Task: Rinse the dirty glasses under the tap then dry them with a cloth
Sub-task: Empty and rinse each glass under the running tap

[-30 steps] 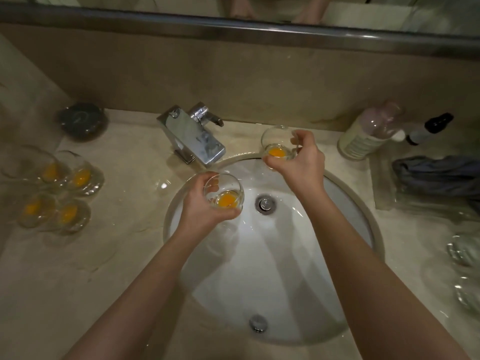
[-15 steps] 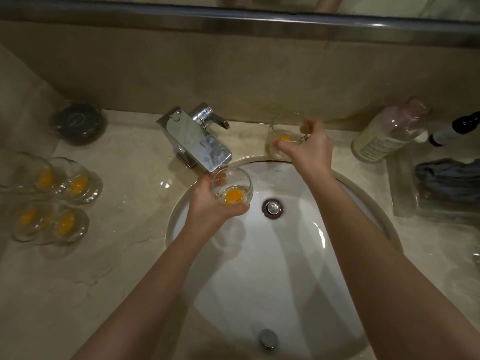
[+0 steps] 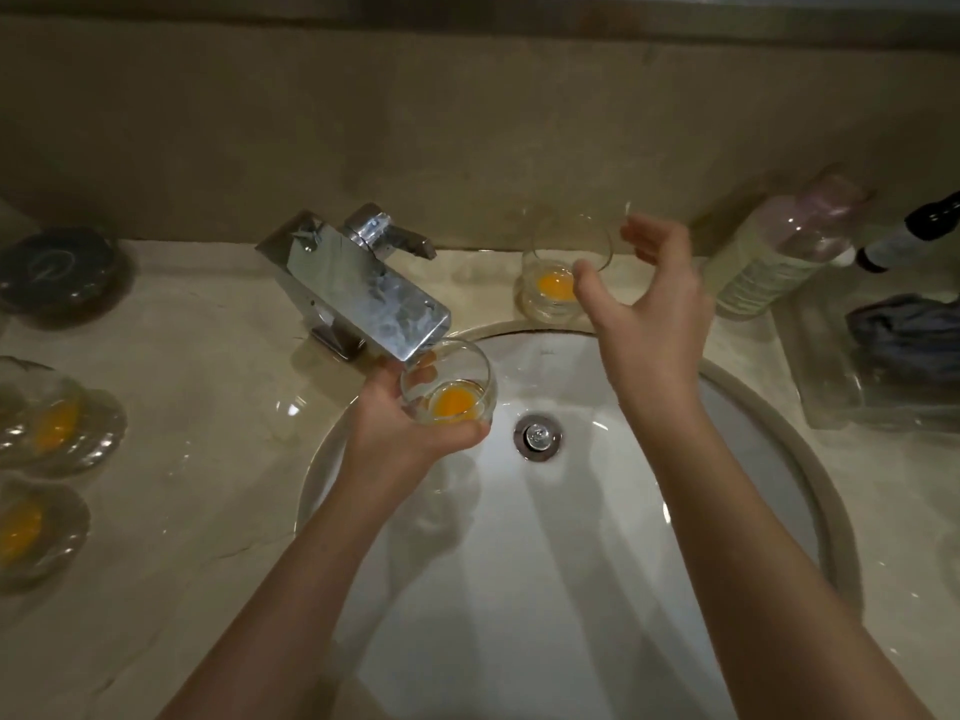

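Presently: left hand [image 3: 410,433] gripping glass [image 3: 449,384] under dry tap [image 3: 358,288]; right hand [image 3: 644,298] open beside second glass [image 3: 563,275], centre frame; knock-over risk.

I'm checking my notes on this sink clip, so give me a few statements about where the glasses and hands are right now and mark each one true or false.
1. The left hand holds a glass under the tap spout. True.
2. Water is running from the tap. False: no stream shows.
3. The right hand grips the counter glass. False: its fingers are spread beside the glass, which stands on the counter.
4. Both glasses have orange residue at the bottom. True.
5. The cloth lies in the basin. False: it sits in a tray at right.
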